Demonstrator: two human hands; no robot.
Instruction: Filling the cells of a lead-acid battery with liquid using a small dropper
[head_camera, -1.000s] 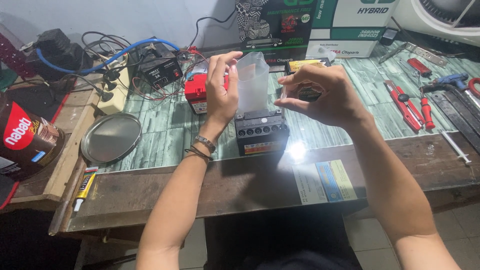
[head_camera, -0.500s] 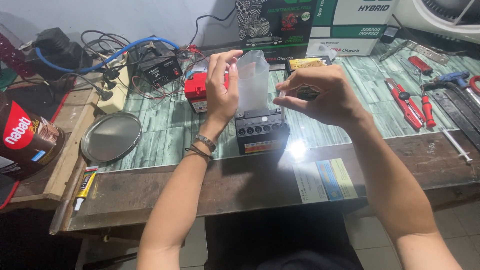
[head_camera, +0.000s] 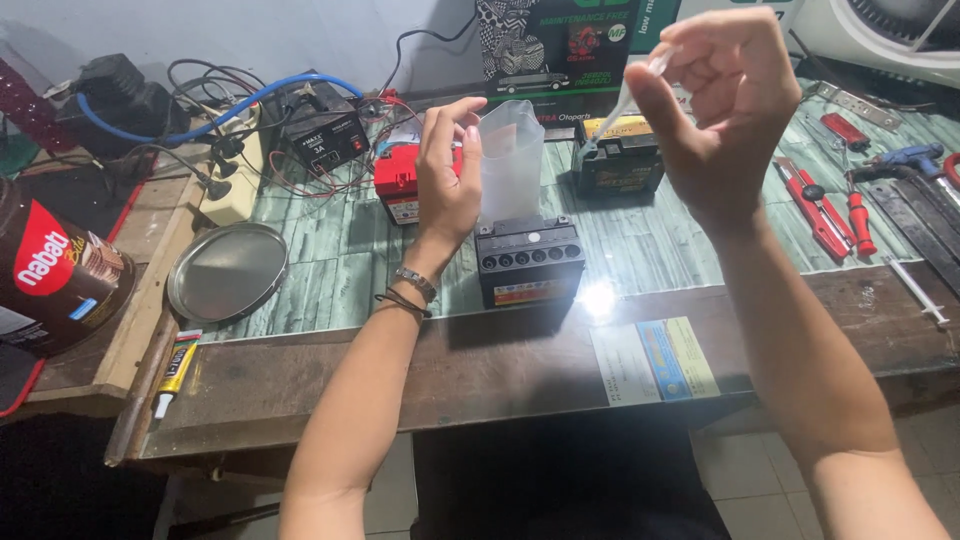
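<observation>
My right hand (head_camera: 725, 95) has gone up and away from the black battery (head_camera: 528, 262). A moment ago it was down low, right at the clear plastic pack (head_camera: 512, 160) that stands on top of the battery. Now it is lifted high, and its fingers are pinched shut on a thin clear strip (head_camera: 632, 92). I think the strip came off the pack, but it is see-through and hard to make out. So the peeling part looks done, and the pack is left standing for my other hand to mind.

My left hand (head_camera: 447, 170) has stayed put. It is curled around the side of the pack, holding it upright over the row of little round holes on the battery, near the middle of the bench (head_camera: 330, 270).

The pack is a tall clear tub. I cannot tell how much liquid is inside it. A round metal tin lid (head_camera: 228, 270) lies flat to the left with nothing in it.
</observation>
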